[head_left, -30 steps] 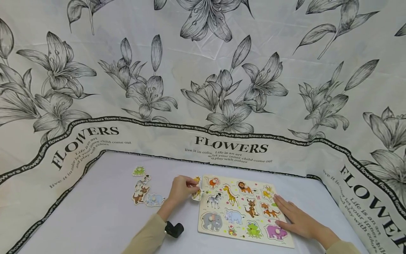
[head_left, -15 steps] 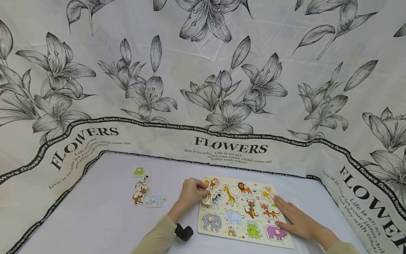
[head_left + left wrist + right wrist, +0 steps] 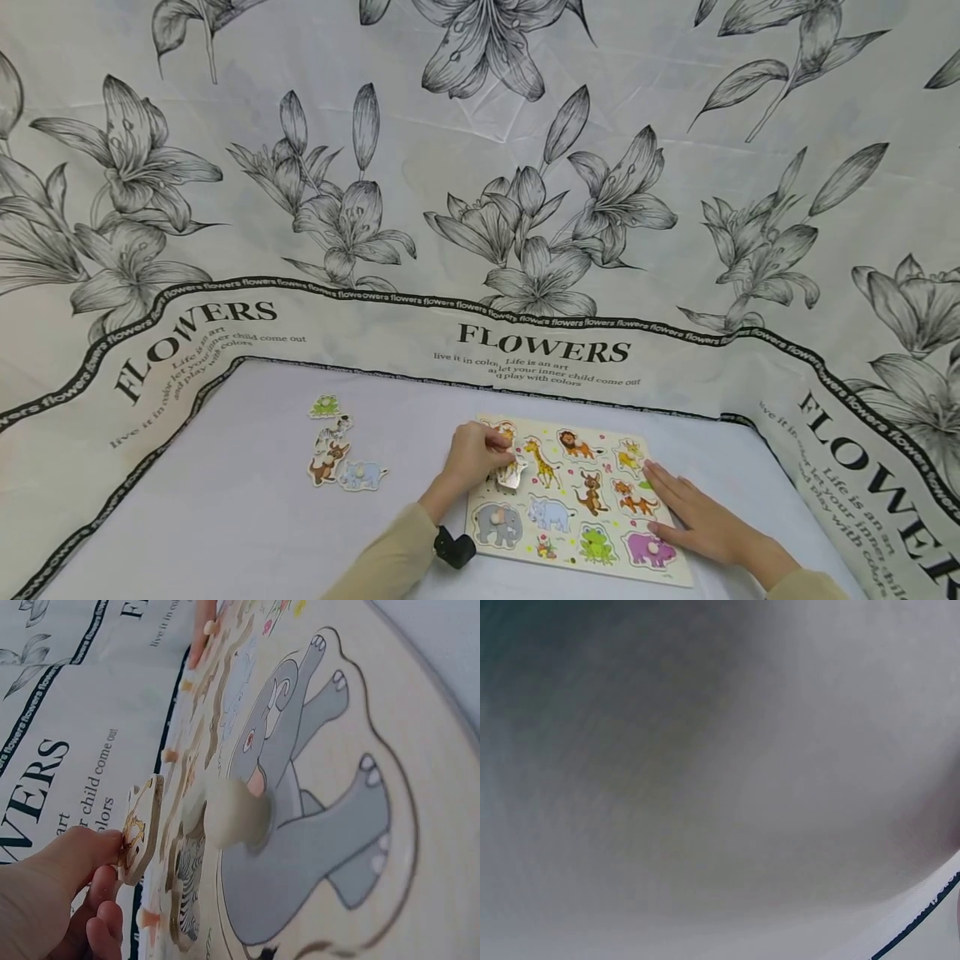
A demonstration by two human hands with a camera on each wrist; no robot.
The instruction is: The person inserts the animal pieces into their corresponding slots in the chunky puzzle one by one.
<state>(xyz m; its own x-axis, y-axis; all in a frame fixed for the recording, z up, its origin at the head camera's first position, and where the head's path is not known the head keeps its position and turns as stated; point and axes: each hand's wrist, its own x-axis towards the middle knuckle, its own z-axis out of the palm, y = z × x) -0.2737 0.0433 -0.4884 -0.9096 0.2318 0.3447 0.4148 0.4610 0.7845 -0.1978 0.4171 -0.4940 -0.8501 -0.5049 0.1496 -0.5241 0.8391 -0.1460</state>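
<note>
My left hand (image 3: 474, 458) pinches a giraffe puzzle piece (image 3: 512, 474) between thumb and fingers, tilted and held above the upper left of the wooden puzzle board (image 3: 680, 575). In the left wrist view the giraffe piece (image 3: 139, 840) stands on edge, clear of the board, near the zebra picture (image 3: 189, 889). The giraffe picture (image 3: 542, 462) on the board lies just right of that hand. My right hand (image 3: 701, 521) rests with extended fingers on the board's right edge. The right wrist view is mostly a blur, and that hand's work cannot be made out there.
Loose frog (image 3: 326, 406), zebra (image 3: 333, 431), kangaroo (image 3: 328, 463) and rhino (image 3: 363, 475) pieces lie on the white cloth at left. Knobbed elephant (image 3: 497, 525) and hippo (image 3: 649, 550) pieces sit in the board. A flower-print curtain (image 3: 540, 358) rises behind.
My left hand has carried the giraffe piece rightward from beside the board to above it, and the piece has tilted. My right hand has stayed on the board's right edge.
</note>
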